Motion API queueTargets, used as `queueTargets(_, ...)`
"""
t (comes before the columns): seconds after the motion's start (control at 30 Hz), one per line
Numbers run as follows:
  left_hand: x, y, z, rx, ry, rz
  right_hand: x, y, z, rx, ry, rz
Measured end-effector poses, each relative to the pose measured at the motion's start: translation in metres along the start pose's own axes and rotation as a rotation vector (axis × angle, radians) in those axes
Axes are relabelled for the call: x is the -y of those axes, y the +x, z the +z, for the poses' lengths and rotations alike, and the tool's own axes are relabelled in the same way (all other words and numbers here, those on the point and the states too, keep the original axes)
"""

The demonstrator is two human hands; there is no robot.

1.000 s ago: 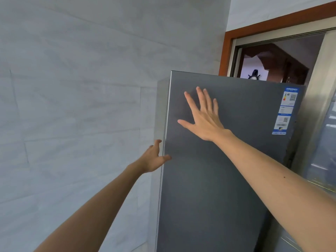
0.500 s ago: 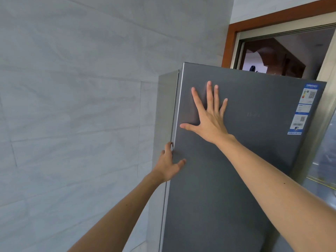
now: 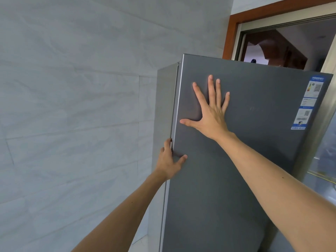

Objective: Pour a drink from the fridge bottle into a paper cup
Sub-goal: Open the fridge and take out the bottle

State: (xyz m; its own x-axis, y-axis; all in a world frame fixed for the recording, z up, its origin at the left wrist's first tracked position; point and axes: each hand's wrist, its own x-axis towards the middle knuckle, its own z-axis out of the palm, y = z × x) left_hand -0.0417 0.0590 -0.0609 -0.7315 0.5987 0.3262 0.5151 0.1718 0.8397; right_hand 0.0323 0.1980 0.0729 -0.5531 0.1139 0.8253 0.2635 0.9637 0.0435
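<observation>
A tall dark grey fridge stands in front of me with its door closed. My right hand lies flat on the upper door, fingers spread and straight. My left hand grips the door's left edge, with the fingers hooked behind the edge and the thumb on the door's front. The bottle and the paper cup are not in view.
A light grey tiled wall runs close along the fridge's left side. Blue and white labels sit at the door's upper right. Behind the fridge is a brown-framed opening, with a glass panel to the right.
My left hand reached from the air beside the fridge to the door's left edge and took hold of it. My right hand stayed flat on the door. The view drew closer.
</observation>
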Motion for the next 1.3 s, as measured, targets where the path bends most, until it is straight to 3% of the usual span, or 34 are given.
queueTargets(0.53, -0.008, -0.024, 0.004, -0.017, 0.003, -0.029, 0.005, -0.016, -0.022, 0.036, 0.004, -0.001)
queueTargets(0.93, -0.063, -0.119, 0.03, -0.112, 0.022, -0.053, 0.018, -0.073, -0.102, 0.098, 0.195, 0.011)
queueTargets(1.3, -0.125, -0.203, 0.086, -0.165, 0.12, -0.119, 0.011, -0.134, -0.18, 0.037, 0.305, 0.111)
